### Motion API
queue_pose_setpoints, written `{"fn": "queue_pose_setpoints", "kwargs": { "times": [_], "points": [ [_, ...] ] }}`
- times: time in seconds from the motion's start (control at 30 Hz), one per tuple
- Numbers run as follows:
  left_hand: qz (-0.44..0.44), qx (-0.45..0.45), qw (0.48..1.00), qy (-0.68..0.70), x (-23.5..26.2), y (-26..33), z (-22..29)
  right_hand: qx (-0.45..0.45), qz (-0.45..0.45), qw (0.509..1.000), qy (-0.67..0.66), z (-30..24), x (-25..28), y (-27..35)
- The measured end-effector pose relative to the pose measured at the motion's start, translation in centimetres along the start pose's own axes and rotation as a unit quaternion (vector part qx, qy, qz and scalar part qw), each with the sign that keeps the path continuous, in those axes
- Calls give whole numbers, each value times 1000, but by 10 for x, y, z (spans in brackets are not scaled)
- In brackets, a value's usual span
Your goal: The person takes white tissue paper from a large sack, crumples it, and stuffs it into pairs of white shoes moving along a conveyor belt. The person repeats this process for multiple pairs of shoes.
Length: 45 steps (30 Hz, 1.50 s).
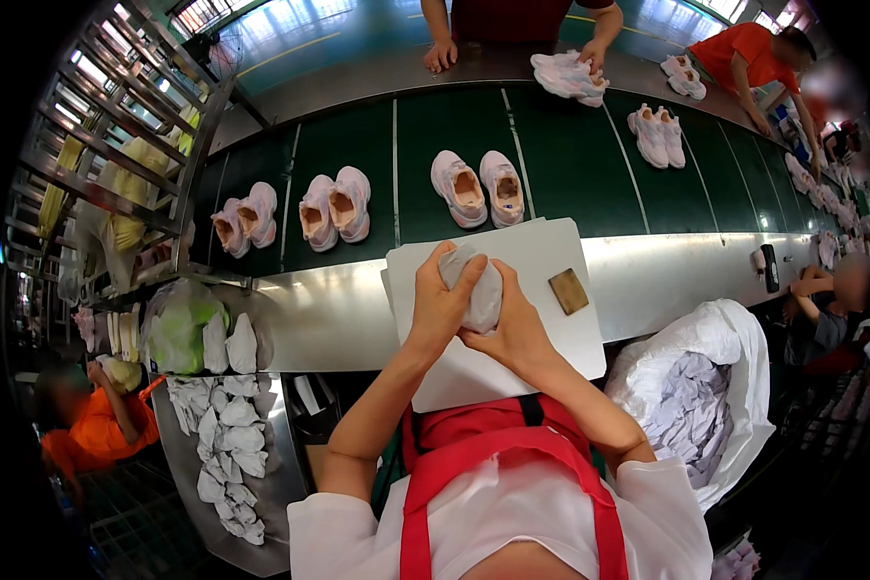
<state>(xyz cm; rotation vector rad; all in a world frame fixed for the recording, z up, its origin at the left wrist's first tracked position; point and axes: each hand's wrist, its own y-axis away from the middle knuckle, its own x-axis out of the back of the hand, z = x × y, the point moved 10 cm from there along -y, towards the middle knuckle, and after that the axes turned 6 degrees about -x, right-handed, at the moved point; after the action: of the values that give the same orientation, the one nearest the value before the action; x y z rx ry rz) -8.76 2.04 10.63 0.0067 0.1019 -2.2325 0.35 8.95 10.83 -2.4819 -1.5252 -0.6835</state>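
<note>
Both hands are closed around a smooth, rounded wad of white paper (483,302) above a white board (454,382). My left hand (439,302) grips it from the left, thumb laid across its front. From the right and below, my right hand (515,333) holds the same wad. A small brown block (568,291) lies on the board, right of my hands. Just beyond the board, a pair of pale pink and white sneakers (459,190) stands on the green conveyor belt (411,130), openings facing me.
More sneaker pairs (334,207) stand along the belt. At left, a metal tray (278,425) holds several paper wads, near a metal rack (116,193). A white sack (638,362) of crumpled paper is at right. Across the belt, a person's hand (592,56) holds sneakers (565,77).
</note>
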Motion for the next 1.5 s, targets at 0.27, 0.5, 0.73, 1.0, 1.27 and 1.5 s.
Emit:
{"fn": "queue_pose_setpoints", "kwargs": {
  "times": [0.27,0.5,0.73,1.0,1.27,1.5],
  "points": [
    [-17,76,977,197,-7,-36,-30,16,-81,992,-96,13,-34,-33],
    [5,117,937,330,6,-85,-90,-4,-16,995,100,32,-27,-58],
    [56,-181,912,-363,18,-200,-176,-5,69,927,369,112,11,-164],
    [-184,-86,936,-287,15,-239,-219,31,38,876,479,143,-52,-251],
    [-239,-73,921,-300,7,-237,-216,59,-65,893,441,172,-93,-278],
    [-308,-15,902,-301,1,-229,-226,10,-107,939,326,158,-50,-255]
  ]
}}
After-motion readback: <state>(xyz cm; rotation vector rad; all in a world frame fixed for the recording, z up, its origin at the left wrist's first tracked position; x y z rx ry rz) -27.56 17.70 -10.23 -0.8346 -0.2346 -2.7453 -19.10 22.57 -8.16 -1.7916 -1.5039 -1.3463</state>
